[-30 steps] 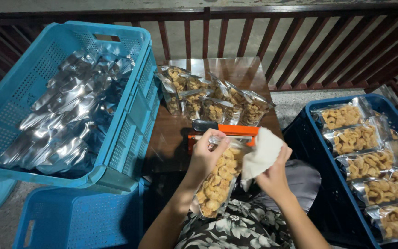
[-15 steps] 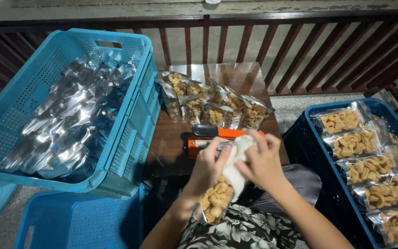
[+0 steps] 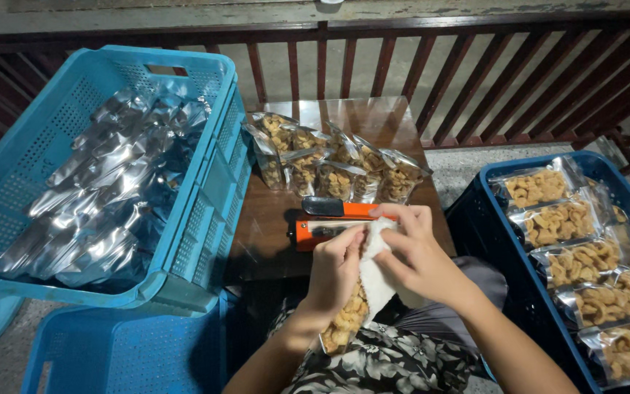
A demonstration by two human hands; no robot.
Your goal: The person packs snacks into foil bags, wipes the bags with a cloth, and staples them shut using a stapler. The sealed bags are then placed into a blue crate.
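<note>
The left hand (image 3: 335, 271) is closed around the top of a clear snack bag (image 3: 344, 325), which hangs over the person's lap just in front of the orange heat sealer (image 3: 329, 228). The right hand (image 3: 418, 257) has its fingers bent and presses a white cloth (image 3: 377, 277) against the bag's upper part. Both hands touch each other at the cloth. More filled bags (image 3: 329, 164) stand on the wooden table (image 3: 373, 120) behind the sealer.

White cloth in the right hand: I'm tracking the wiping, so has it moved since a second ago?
Yes. The white cloth moved left onto the snack bag, nearer the orange sealer.
</note>
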